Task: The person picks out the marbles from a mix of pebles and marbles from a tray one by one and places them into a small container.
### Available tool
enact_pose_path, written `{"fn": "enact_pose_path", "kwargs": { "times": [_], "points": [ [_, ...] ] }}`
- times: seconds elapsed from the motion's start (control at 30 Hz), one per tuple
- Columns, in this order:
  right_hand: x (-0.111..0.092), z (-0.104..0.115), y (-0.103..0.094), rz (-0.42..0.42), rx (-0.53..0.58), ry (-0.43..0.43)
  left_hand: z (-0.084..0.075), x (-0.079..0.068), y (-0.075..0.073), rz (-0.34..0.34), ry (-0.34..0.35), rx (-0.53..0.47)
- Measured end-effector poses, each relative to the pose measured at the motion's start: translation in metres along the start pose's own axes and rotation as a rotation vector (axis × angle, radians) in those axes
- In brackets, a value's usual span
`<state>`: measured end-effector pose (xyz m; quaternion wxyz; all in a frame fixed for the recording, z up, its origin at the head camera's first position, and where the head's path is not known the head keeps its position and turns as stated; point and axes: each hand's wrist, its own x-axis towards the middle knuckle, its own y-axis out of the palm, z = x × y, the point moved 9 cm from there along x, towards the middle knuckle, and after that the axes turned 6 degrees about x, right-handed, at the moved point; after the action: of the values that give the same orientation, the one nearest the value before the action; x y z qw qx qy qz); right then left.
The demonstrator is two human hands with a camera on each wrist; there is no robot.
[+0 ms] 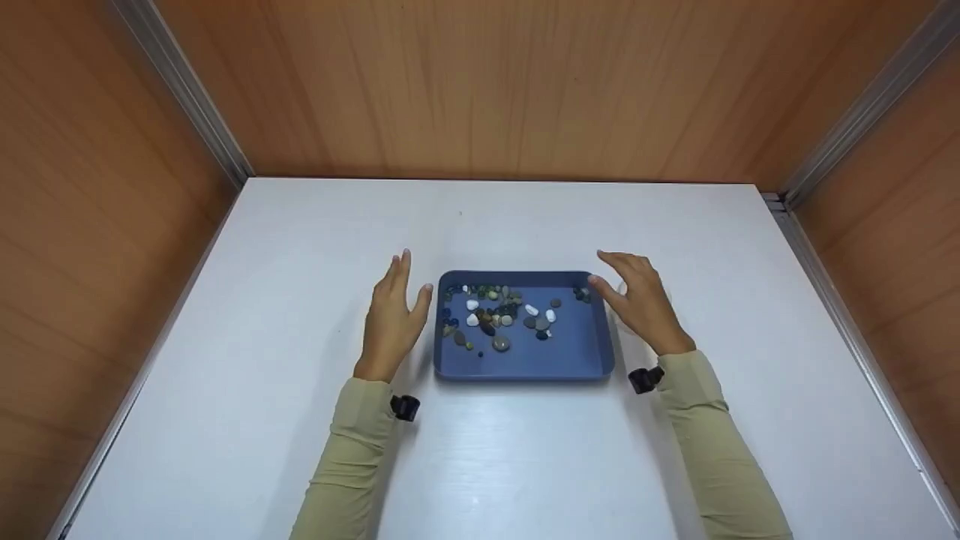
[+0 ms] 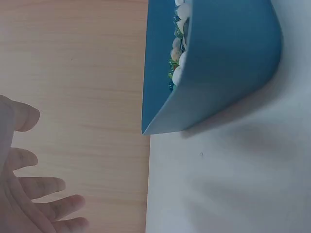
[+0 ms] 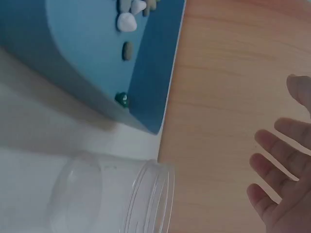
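Observation:
A blue rectangular tray point(image 1: 525, 366) lies on the white table, holding small stones and glass pieces. Grey, white, green and brown pebbles point(image 1: 500, 343) are spread mostly over its left half. My left hand point(image 1: 391, 321) is held off the tray's left side, fingers extended and thumb apart. On the opposite side, my right hand point(image 1: 643, 304) hovers by the far right corner, its thumb tip overlapping the rim in the head view. Neither hand holds anything. A clear plastic jar point(image 3: 114, 194) stands beside the tray in the right wrist view, largely hidden by my right hand in the head view.
The white table point(image 1: 480, 457) is bounded by wood-grain panels point(image 1: 480, 90) at the back and both sides, with metal framing at the corners. Each wrist carries a small black camera point(image 1: 405, 407) over its sleeve.

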<state>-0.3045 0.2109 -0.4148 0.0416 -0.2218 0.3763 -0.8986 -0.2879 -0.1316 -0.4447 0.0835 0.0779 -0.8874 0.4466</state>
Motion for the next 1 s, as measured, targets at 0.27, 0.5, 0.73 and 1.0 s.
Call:
{"fn": "enact_pose_path", "kwargs": {
  "times": [0.27,0.5,0.73,1.0],
  "points": [
    [0.015,0.007,0.028,0.153,0.119,0.039,0.023,-0.010,0.010,0.073,-0.163,-0.341],
    [0.023,0.007,0.058,0.330,0.193,0.096,0.035,-0.020,0.018,0.085,-0.266,-0.453],
    [0.026,0.007,0.080,0.445,0.205,0.104,0.041,-0.029,0.032,0.112,-0.341,-0.535],
    [0.033,0.003,0.102,0.526,0.179,0.140,0.046,-0.033,0.047,0.136,-0.407,-0.609]
  ]
}}
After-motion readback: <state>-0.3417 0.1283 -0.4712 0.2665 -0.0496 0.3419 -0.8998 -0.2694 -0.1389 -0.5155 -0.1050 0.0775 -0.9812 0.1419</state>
